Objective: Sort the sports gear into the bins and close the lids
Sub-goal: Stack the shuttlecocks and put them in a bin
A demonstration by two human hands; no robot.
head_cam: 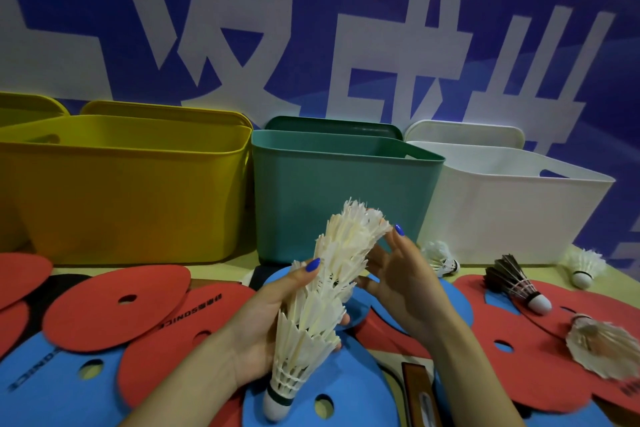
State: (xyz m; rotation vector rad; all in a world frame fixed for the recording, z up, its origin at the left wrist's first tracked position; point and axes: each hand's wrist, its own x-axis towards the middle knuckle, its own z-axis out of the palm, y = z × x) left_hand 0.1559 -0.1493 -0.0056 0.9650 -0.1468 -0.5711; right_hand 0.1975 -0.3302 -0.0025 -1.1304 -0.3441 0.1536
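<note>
Left-hand grip: a nested stack of white shuttlecocks [320, 305] is cradled in the left hand [273, 333], the fingers curled round its lower half and the thumb laid along the feathers, so that the column is kept from sliding apart.
Right-hand grip: the upper end of the stack is steadied by the right hand [398, 274]; the fingers are fairly straight, with one fingertip set against the top feathers. Whether anything is actually pinched there cannot be told.
Stack attitude: it is held cork end down and towards the person, bending over to the right at the top; two hands are judged to be needed because of that bend.
Position: the stack is held above the table, just in front of the teal bin [346, 198] and below its rim.
Bins: a yellow bin [128, 191], the teal bin and a white bin [516, 211] are lined up against the wall, all open, with a matching lid propped behind each, presumably left off so that filling comes first.
Loose gear: a dark shuttlecock [519, 282] and other white ones [583, 267] lie at the right, unsorted.
Discs: red discs [117, 305] and blue discs [45, 381] are spread overlapping across the table.
Stage: sorting is judged to be early; no lid is closed.
</note>
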